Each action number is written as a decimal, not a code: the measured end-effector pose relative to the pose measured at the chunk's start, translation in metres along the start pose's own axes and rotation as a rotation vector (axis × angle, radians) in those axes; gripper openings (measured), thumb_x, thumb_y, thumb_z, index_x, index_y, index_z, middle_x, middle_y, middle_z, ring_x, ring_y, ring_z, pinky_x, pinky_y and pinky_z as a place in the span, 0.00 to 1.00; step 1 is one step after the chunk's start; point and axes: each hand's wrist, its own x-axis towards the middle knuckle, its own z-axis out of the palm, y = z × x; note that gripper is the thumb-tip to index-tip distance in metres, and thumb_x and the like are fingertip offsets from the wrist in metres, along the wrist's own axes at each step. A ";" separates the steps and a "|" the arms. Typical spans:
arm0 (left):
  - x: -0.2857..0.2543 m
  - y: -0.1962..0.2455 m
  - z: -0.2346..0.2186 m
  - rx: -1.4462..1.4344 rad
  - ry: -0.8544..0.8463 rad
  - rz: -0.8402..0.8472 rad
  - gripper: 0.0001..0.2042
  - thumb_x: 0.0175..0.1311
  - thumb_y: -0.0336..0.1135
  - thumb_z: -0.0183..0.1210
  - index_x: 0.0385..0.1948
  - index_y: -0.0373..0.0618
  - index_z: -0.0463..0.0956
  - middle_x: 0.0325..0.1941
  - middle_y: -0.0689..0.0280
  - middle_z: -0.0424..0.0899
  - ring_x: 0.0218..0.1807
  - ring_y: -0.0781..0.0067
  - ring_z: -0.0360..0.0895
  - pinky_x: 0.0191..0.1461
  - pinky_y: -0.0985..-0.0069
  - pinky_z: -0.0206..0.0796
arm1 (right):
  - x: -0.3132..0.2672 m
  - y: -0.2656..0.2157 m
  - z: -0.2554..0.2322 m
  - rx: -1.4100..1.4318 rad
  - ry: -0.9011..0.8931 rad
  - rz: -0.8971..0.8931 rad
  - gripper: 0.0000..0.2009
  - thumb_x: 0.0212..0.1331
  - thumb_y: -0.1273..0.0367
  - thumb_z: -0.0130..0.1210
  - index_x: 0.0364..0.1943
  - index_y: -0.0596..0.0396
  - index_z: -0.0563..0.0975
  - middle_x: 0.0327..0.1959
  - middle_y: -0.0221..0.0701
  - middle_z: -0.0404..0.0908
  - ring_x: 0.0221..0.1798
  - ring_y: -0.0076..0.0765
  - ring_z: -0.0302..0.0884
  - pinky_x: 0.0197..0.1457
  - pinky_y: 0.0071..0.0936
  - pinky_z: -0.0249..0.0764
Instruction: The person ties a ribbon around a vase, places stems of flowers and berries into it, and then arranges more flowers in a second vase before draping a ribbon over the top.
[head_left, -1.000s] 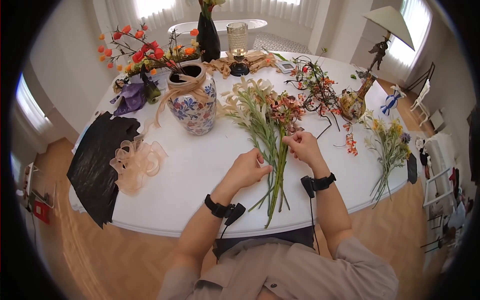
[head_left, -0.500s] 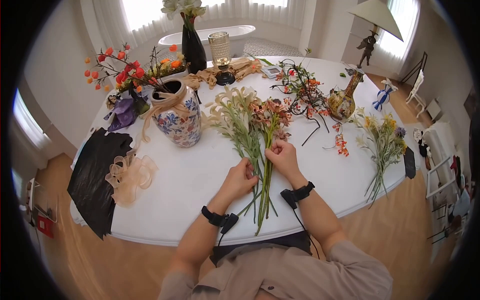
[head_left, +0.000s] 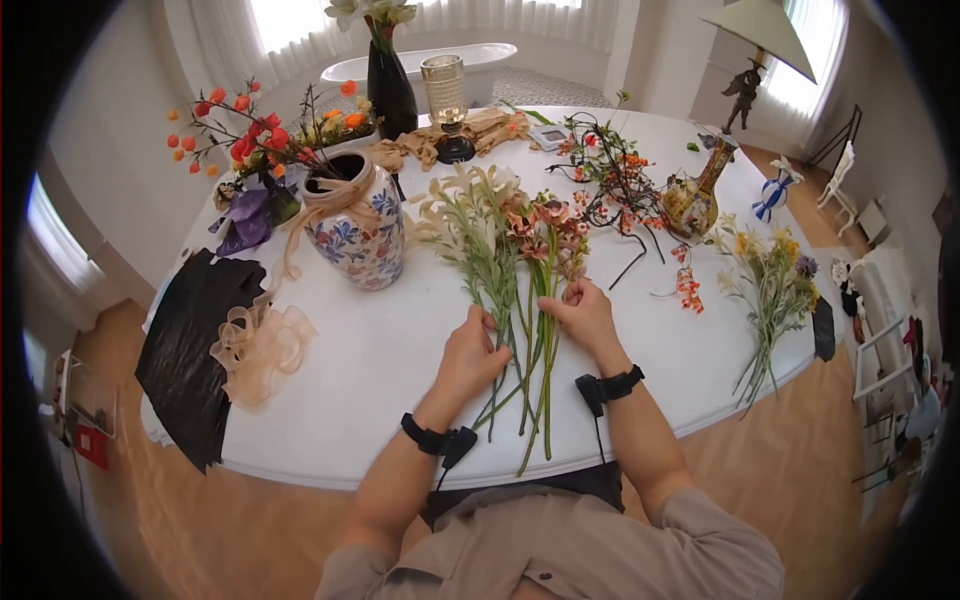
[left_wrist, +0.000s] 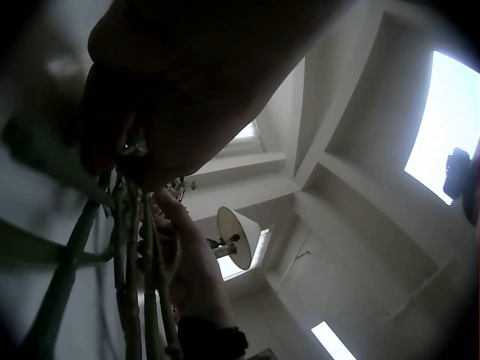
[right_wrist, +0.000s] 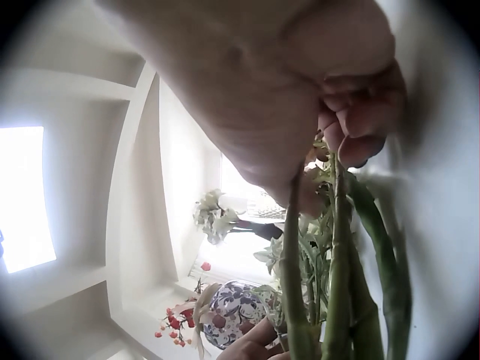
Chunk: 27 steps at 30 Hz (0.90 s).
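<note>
Cream-white lilies (head_left: 465, 222) and dusty-pink flowers (head_left: 548, 232) lie side by side on the white table, their long green stems (head_left: 540, 375) fanned toward the person. My left hand (head_left: 474, 347) curls its fingers at the lily stems, thumb lying across them. Opposite it, my right hand (head_left: 582, 312) pinches the pink flowers' stems between thumb and curled fingers, just under the blooms. The right wrist view shows thick green stems (right_wrist: 341, 262) running out below the curled right fingers (right_wrist: 367, 124). Stems (left_wrist: 142, 285) also stand close by the dark left hand (left_wrist: 172, 90) in its wrist view.
A floral vase (head_left: 355, 225) with red-orange branches stands left of the lilies. Black wrapping (head_left: 195, 350) and peach ribbon (head_left: 262, 350) lie at left. Berry branches (head_left: 625, 180), a painted long-necked vase (head_left: 695, 205) and yellow flowers (head_left: 770, 290) are at right.
The view first swung, then settled. My right hand has shifted slightly right with the pink flowers, and the two groups of stems are spread wider apart. My left hand stays at the lily stems.
</note>
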 end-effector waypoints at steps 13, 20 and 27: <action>-0.030 0.046 0.006 -0.524 -0.608 0.054 0.12 0.72 0.39 0.67 0.37 0.39 0.79 0.27 0.73 0.80 0.28 0.85 0.78 0.33 0.82 0.71 | -0.005 -0.017 -0.001 0.895 -0.466 0.165 0.12 0.63 0.76 0.61 0.51 0.57 0.78 0.27 0.18 0.76 0.19 0.12 0.65 0.21 0.15 0.59; -0.028 0.026 0.015 -0.573 -0.777 0.019 0.10 0.73 0.35 0.64 0.39 0.37 0.77 0.25 0.72 0.79 0.23 0.84 0.78 0.27 0.83 0.68 | -0.004 -0.024 -0.002 0.897 -0.386 0.110 0.11 0.65 0.71 0.61 0.51 0.52 0.79 0.28 0.17 0.76 0.21 0.12 0.66 0.24 0.14 0.62; -0.030 0.045 0.004 -0.374 -0.664 0.014 0.10 0.72 0.35 0.66 0.38 0.39 0.77 0.24 0.72 0.78 0.21 0.84 0.76 0.24 0.82 0.66 | 0.002 -0.021 -0.010 1.030 -0.306 0.148 0.04 0.68 0.68 0.58 0.42 0.51 0.77 0.27 0.24 0.76 0.21 0.17 0.66 0.24 0.18 0.63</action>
